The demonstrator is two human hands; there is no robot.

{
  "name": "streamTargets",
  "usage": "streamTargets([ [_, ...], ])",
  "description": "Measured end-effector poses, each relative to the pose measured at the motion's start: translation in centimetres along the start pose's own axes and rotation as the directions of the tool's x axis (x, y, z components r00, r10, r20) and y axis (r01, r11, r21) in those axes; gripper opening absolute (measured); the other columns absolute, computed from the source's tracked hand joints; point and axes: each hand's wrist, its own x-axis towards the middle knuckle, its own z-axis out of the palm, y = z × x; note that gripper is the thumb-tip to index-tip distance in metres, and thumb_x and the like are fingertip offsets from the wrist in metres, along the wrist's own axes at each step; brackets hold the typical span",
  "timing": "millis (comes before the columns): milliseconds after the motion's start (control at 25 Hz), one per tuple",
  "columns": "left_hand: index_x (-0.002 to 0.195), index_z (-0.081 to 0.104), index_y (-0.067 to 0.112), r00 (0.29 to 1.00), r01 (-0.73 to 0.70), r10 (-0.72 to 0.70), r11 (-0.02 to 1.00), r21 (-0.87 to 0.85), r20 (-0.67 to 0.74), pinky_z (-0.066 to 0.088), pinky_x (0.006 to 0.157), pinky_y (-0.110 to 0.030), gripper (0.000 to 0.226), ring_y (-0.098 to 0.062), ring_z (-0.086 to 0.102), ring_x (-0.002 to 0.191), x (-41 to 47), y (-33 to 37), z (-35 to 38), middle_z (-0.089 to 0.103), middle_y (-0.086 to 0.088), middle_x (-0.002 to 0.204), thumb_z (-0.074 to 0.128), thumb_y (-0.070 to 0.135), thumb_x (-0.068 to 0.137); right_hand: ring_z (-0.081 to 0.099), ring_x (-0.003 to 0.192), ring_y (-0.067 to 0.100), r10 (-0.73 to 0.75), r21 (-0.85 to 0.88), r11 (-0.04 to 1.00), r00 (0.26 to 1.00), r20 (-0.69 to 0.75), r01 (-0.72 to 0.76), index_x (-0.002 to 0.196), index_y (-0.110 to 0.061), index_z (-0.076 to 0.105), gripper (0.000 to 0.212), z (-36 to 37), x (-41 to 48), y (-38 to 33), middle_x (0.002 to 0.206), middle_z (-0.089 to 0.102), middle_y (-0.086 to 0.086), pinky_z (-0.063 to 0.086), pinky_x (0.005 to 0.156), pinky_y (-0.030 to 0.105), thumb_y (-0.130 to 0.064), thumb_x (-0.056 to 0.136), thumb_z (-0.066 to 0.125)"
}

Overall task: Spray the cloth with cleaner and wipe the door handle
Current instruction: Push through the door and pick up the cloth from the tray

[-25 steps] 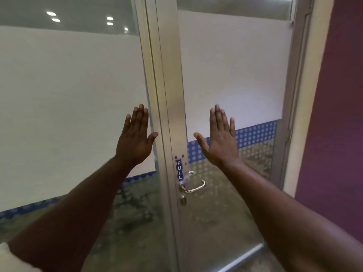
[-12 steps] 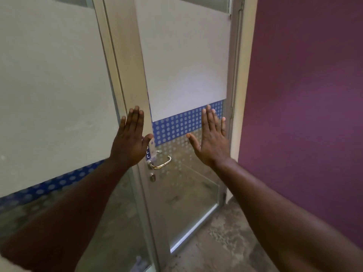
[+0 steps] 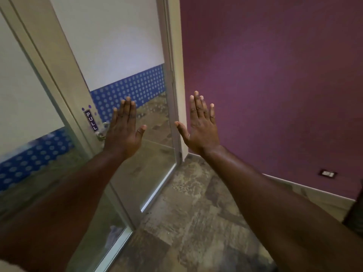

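My left hand (image 3: 123,132) is stretched out flat, back towards me, fingers straight, holding nothing. It covers most of the metal door handle (image 3: 101,136), of which only the base shows beside the wrist. My right hand (image 3: 202,128) is raised the same way, empty, in front of the purple wall to the right of the door. A small "PULL" sign (image 3: 90,120) sits on the door frame just left of the handle. No cloth or spray bottle is in view.
The glass door (image 3: 125,61) has a frosted panel and a blue dotted band. A glass side panel (image 3: 29,107) stands to its left. The purple wall (image 3: 275,75) fills the right side, with a low socket (image 3: 327,173). Mottled stone floor (image 3: 196,222) lies below.
The view has swung right and down, so the door slid left and more wall and floor show. My left hand now overlaps the handle. Both hands stay flat and empty.
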Motion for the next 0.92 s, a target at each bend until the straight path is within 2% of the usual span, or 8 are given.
streamTargets([
  [80,0.165,0.004,0.001,0.999,-0.030,0.031,0.999,-0.045,0.015,-0.012,0.130,-0.035,0.082,-0.028,-0.002,0.162,-0.4,3.1,0.3,0.001,-0.018,0.175,0.025,0.054,0.106,0.001,0.161,0.027,0.032,-0.022,0.999,0.999,0.008,-0.032,0.165,-0.006,0.005,0.091,-1.9,-2.6,1.4,0.174,0.002,0.012,0.005,0.128,0.056,-0.065,0.102,0.036],
  [280,0.164,0.001,0.000,0.986,-0.143,0.154,0.978,-0.151,0.068,0.004,0.132,-0.047,0.088,-0.027,-0.005,0.162,-1.2,10.2,1.9,-0.003,-0.017,0.175,0.021,0.061,0.103,-0.005,0.161,0.023,0.161,-0.026,0.987,0.987,0.007,-0.160,0.165,-0.009,0.003,0.090,-4.3,-9.5,4.3,0.175,-0.004,0.008,0.004,0.128,0.055,-0.064,0.103,0.037],
  [400,0.164,0.004,-0.001,0.966,-0.220,0.245,0.945,-0.244,0.078,0.002,0.132,-0.046,0.090,-0.027,-0.004,0.162,-1.3,14.3,3.2,-0.004,-0.016,0.174,0.024,0.061,0.103,-0.008,0.161,0.021,0.260,-0.064,0.964,0.966,0.015,-0.258,0.165,-0.011,0.001,0.090,-4.9,-13.6,6.4,0.175,-0.006,0.006,0.001,0.128,0.054,-0.065,0.103,0.035],
  [600,0.165,-0.001,0.003,0.911,-0.308,0.391,0.855,-0.417,0.131,-0.006,0.131,-0.039,0.089,-0.026,-0.007,0.162,-1.8,21.4,6.7,-0.006,-0.013,0.175,0.025,0.061,0.103,-0.007,0.161,0.020,0.430,-0.174,0.889,0.903,-0.003,-0.423,0.166,-0.012,0.002,0.089,-6.4,-19.8,10.0,0.175,-0.005,0.004,0.001,0.129,0.052,-0.066,0.103,0.034],
  [800,0.165,-0.007,0.008,0.822,-0.410,0.548,0.756,-0.510,0.152,-0.004,0.132,-0.041,0.084,-0.022,-0.013,0.162,-4.1,28.1,10.1,-0.012,-0.011,0.175,0.020,0.061,0.105,-0.007,0.161,0.021,0.570,-0.258,0.794,0.822,0.002,-0.550,0.165,-0.010,0.003,0.087,-7.9,-26.5,12.4,0.175,-0.004,0.007,0.002,0.129,0.051,-0.063,0.104,0.034],
  [920,0.166,-0.006,0.008,0.773,-0.439,0.613,0.702,-0.560,0.164,-0.008,0.131,-0.038,0.084,-0.021,-0.014,0.161,-5.4,31.6,11.2,-0.012,-0.010,0.175,0.019,0.061,0.106,-0.008,0.161,0.021,0.648,-0.307,0.726,0.761,0.008,-0.615,0.165,-0.011,0.003,0.086,-8.6,-30.0,13.2,0.175,-0.003,0.007,-0.001,0.130,0.048,-0.062,0.104,0.035],
])
